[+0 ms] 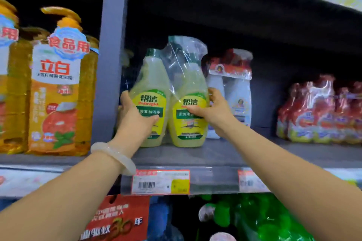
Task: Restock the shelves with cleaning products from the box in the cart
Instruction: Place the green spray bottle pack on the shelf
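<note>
While the plastic-wrapped twin pack of yellow cleaner bottles stands upright on the grey shelf, the left hand clasps its left bottle and the right hand clasps its right, just beside white spray bottles.

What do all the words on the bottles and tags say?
"帮洁": on both bottles of the yellow twin pack held by the left hand and right hand.
"立白" and "食品用": orange bottle.
"30年": red sign.
Price tags: too blurred.
</note>
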The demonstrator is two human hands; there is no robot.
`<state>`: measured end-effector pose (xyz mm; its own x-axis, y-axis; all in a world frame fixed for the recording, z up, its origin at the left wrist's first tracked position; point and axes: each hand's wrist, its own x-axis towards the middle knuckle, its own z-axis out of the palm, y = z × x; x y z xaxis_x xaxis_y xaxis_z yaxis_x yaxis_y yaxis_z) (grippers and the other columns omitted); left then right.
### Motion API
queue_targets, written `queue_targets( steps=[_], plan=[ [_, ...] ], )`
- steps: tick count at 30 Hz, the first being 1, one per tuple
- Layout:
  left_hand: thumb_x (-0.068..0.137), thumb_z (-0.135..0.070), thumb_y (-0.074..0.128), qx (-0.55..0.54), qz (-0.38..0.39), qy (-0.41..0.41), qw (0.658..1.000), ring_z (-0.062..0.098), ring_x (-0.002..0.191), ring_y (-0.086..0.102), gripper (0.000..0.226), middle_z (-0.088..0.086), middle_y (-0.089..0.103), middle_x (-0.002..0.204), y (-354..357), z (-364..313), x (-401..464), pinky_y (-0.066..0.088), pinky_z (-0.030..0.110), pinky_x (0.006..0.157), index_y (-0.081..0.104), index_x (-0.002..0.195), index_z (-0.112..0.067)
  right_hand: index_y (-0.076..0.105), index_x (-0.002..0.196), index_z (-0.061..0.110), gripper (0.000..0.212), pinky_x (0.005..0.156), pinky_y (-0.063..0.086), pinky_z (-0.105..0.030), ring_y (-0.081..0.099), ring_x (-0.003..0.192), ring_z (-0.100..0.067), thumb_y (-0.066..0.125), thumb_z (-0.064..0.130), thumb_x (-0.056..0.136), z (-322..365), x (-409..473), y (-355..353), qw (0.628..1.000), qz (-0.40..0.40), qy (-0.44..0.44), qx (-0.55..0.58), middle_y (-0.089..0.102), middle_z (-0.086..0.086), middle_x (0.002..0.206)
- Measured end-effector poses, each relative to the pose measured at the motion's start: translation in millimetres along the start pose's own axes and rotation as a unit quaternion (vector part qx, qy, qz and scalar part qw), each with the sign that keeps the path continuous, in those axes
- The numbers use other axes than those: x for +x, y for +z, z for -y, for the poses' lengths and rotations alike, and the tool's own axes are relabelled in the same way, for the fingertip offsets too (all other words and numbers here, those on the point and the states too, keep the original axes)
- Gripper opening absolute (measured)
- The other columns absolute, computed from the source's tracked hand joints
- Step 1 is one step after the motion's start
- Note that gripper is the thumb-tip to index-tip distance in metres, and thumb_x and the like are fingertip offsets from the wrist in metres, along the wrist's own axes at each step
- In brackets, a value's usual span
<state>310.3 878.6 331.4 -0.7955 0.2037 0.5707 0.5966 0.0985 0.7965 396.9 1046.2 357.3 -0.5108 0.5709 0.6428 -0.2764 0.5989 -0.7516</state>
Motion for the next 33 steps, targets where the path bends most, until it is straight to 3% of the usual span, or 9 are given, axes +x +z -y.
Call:
queue_targets(
  steps=[3, 8, 14, 19, 25, 33],
  plan=[
    [0.079, -0.016, 0.074, 0.027, -0.013, -0.024, 0.999, 0.03, 0.129, 0.039, 0.093, 0.013, 0.038, 0.141, 1.4, -2.3, 6.5, 0.033, 0.037, 0.102, 0.011, 0.149, -0.014, 0.045, 0.109, 0.02, 0.062, 0.089, 0.053, -0.047, 0.065, 0.097, -0.024, 0.085, 0.004, 0.064, -3.9, 8.4, 9.7, 0.999, 0.031, -0.014, -0.009, 0.063, -0.003, 0.101],
    [0.074, -0.018, 0.078, 0.049, -0.005, -0.07, 0.996, 0.032, 0.121, 0.046, 0.092, 0.012, 0.043, 0.135, 4.6, -2.7, 18.4, 0.042, 0.041, 0.099, 0.018, 0.144, -0.018, 0.03, 0.133, 0.022, 0.1, 0.092, 0.051, -0.04, 0.06, 0.102, -0.02, 0.086, -0.004, 0.055, -15.0, 6.8, 2.4, 0.993, 0.099, -0.022, -0.053, 0.058, -0.001, 0.112],
    [0.069, -0.015, 0.082, 0.117, 0.044, -0.116, 0.985, 0.031, 0.13, 0.036, 0.111, 0.01, 0.027, 0.145, 15.7, -16.1, 24.1, 0.034, 0.038, 0.105, 0.004, 0.148, -0.019, 0.035, 0.129, 0.018, 0.096, 0.094, 0.049, -0.047, 0.061, 0.105, -0.025, 0.09, 0.005, 0.051, -22.4, 23.1, 4.2, 0.988, 0.088, -0.028, -0.121, 0.061, -0.004, 0.113],
    [0.066, -0.019, 0.085, 0.191, 0.054, -0.124, 0.972, 0.035, 0.127, 0.042, 0.115, 0.015, 0.032, 0.143, 19.9, -18.4, 34.2, 0.036, 0.042, 0.103, 0.004, 0.147, -0.016, 0.034, 0.13, 0.017, 0.102, 0.092, 0.05, -0.047, 0.061, 0.105, -0.028, 0.092, 0.023, 0.046, -30.1, 28.0, 7.4, 0.981, 0.078, -0.042, -0.174, 0.062, -0.006, 0.112],
    [0.071, -0.013, 0.081, 0.141, 0.052, -0.121, 0.981, 0.033, 0.123, 0.044, 0.112, 0.014, 0.031, 0.143, 24.5, -10.1, 36.4, 0.038, 0.041, 0.099, 0.001, 0.149, -0.022, 0.031, 0.134, 0.015, 0.095, 0.092, 0.048, -0.042, 0.057, 0.109, -0.032, 0.089, 0.022, 0.059, -32.4, 27.6, 8.1, 0.976, 0.063, -0.019, -0.21, 0.059, -0.012, 0.119],
    [0.072, -0.012, 0.08, 0.127, 0.049, -0.109, 0.985, 0.031, 0.121, 0.046, 0.115, 0.012, 0.035, 0.142, 24.7, -3.8, 34.2, 0.039, 0.039, 0.098, -0.003, 0.15, -0.027, 0.033, 0.129, 0.016, 0.09, 0.093, 0.047, -0.048, 0.057, 0.11, -0.033, 0.088, 0.029, 0.059, -31.1, 23.1, 11.3, 0.971, 0.053, -0.007, -0.235, 0.055, -0.012, 0.123]
  ],
)
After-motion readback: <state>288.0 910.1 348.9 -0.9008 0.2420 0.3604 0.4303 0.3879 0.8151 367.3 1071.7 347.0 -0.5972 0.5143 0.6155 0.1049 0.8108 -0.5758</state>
